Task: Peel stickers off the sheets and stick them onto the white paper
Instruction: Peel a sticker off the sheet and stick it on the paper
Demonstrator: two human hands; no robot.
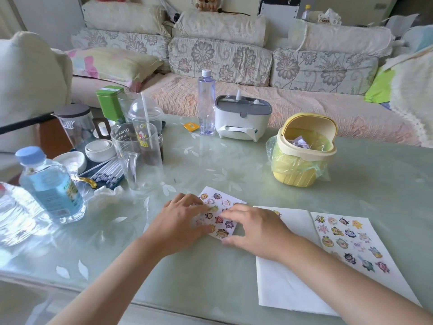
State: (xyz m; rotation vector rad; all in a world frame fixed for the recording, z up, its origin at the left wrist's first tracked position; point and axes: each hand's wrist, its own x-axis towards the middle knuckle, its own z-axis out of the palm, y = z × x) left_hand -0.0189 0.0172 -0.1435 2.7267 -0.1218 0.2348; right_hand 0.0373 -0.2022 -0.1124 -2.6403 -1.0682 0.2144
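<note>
A small sticker sheet point(222, 208) with cartoon stickers lies flat on the table in front of me. My left hand point(185, 221) presses on its left part with straight fingers, thumb near the lower edge. My right hand point(254, 228) comes from the right; its fingertips touch the middle of the sheet and its thumb lies apart at the sheet's lower corner. Whether a sticker is lifted under the fingers is hidden. To the right lies the white paper point(288, 285), with one sticker point(277, 213) near its top left. A larger sticker sheet point(346, 240) rests on its right side.
A yellow lidded mini bin point(302, 151) stands behind the paper. A tissue box point(242, 118) and a clear bottle point(206, 104) stand further back. Cups, a glass jug point(136, 156) and water bottles point(50, 186) crowd the left. A sofa runs behind the table.
</note>
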